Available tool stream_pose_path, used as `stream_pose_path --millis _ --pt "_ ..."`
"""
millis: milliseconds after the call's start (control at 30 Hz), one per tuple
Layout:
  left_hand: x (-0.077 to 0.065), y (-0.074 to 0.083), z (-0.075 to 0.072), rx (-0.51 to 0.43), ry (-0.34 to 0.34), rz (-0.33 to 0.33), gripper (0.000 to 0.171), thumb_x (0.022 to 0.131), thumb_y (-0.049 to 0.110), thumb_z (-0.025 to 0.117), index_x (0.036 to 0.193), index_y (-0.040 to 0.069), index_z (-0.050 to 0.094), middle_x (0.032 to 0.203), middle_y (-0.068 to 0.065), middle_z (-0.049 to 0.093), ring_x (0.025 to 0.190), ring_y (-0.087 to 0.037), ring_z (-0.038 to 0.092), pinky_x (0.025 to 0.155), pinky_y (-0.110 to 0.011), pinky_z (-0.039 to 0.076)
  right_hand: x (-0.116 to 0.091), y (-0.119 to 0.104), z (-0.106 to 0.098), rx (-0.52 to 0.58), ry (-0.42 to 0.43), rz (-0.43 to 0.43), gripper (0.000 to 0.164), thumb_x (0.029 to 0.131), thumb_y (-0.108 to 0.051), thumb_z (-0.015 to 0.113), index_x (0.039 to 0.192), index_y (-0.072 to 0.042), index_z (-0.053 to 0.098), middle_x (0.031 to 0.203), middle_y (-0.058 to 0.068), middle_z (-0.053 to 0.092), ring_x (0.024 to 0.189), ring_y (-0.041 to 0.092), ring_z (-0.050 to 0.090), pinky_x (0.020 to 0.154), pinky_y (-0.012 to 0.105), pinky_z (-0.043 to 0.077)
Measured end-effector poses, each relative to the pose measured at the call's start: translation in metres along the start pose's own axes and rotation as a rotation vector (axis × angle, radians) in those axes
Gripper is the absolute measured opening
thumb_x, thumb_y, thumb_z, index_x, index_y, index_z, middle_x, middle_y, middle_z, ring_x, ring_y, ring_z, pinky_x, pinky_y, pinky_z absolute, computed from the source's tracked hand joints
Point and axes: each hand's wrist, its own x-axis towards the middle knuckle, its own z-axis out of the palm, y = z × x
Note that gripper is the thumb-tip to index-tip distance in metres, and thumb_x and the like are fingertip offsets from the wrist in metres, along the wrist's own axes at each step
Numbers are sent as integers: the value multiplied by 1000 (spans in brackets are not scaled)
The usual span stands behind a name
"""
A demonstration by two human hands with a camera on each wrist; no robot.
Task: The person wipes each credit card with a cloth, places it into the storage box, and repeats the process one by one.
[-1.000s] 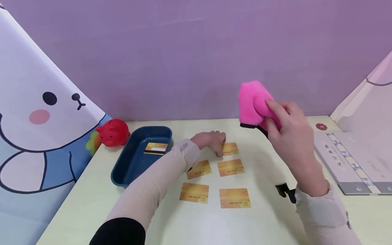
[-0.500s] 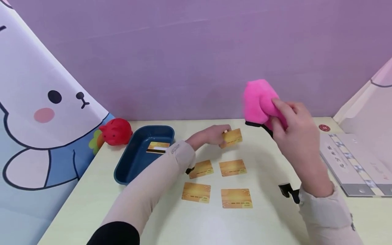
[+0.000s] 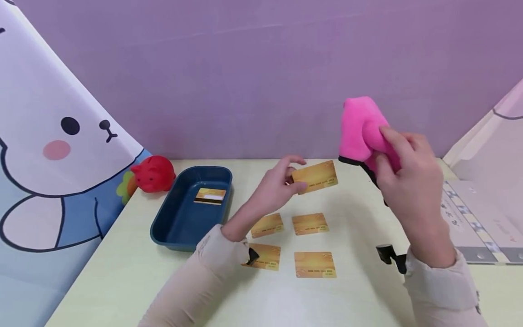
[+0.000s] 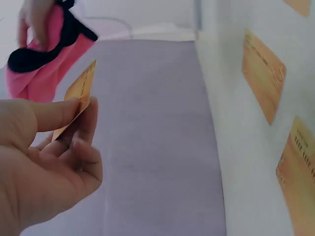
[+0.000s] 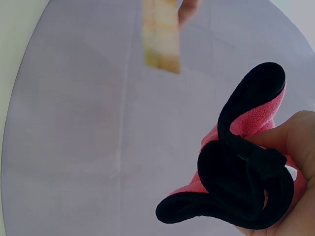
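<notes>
Above the table, the left hand pinches the gold card that lay flat earlier; the right hand grips pink cloth

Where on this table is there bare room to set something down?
Bare tabletop lies nearest the camera, between the left sleeve and right sleeve, and left of the blue tray. It is crowded around the four cards, partly under the left sleeve.

Looking forward and down across the surface from the head. From the wrists, looking closely past left hand and right hand, tipped sideways, toward the purple backdrop. Shared by all three: card, pink cloth.
</notes>
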Motion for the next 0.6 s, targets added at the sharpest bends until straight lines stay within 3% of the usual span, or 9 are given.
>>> stream_pose_path --millis 133,367,500,600 --pt "-9 -5 -6 -91 126 2 35 99 19 64 133 21 56 67 -2 48 62 -19 42 60 -28 35 0 -4 1 1 -25 -26 34 93 -11 63 126 -9 69 107 28 64 101 41 60 77 55 46" --pt "-14 -11 -6 -158 197 -4 37 101 19 59 138 20 55 73 -1 57 65 -18 43 62 -28 34 -6 -15 9 27 -71 -79 35 91 -9 64 126 -9 70 107 26 65 101 41 60 79 56 48" --pt "-13 -13 0 -220 234 4 36 102 16 58 137 14 51 72 -6 54 64 -17 41 63 -27 34 -12 -22 16 46 -113 -184 33 91 -7 64 123 -5 70 106 28 65 99 42 60 83 54 50" --pt "-13 -12 6 -252 255 15 32 102 8 56 134 11 50 73 -8 54 65 -14 44 66 -24 38 -16 -29 25 59 -105 -317 29 90 -8 67 117 -2 72 102 30 66 90 45 61 78 56 50"
